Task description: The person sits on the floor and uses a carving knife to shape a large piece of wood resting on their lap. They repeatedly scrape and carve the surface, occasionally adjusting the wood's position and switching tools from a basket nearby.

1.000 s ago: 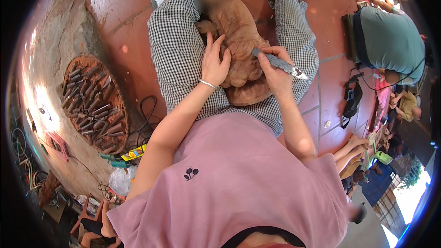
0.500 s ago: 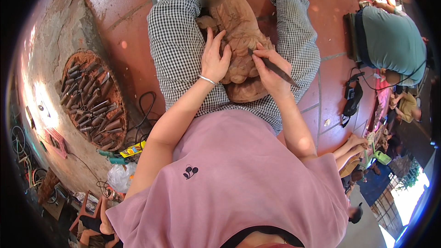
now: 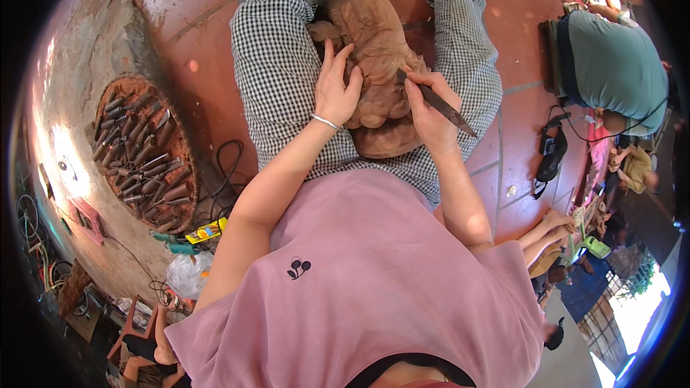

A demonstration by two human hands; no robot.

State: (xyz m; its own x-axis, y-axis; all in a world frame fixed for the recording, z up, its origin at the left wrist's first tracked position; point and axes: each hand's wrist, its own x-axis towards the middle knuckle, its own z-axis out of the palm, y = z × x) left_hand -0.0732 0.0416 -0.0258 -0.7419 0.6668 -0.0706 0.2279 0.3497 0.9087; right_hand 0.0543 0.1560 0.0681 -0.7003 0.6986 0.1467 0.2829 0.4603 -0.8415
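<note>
A reddish-brown wood carving (image 3: 370, 25) with rounded, folded shapes lies between my legs, on a round wooden base (image 3: 388, 139). My left hand (image 3: 336, 90) rests along its left side, fingers stretched out and apart. In my right hand (image 3: 435, 111) is a dark, slim carving tool (image 3: 454, 116), gripped between thumb and fingers. One end of the tool points at the right side of the carving; the other, slanted end sticks out past my hand to the lower right. Whether its tip touches the wood, I cannot tell.
A round basket (image 3: 188, 151) holding several chisels (image 3: 144, 162) stands on a stone ledge at left. Beside it lie a yellow packet (image 3: 206, 231), a plastic bag (image 3: 188, 274) and cables. A black bag (image 3: 552, 151) lies on the red tiles. People sit at right.
My right hand and the carving tool have shifted slightly right, and the tool has turned a little in my grip. My left hand has stayed nearly in place on the carving.
</note>
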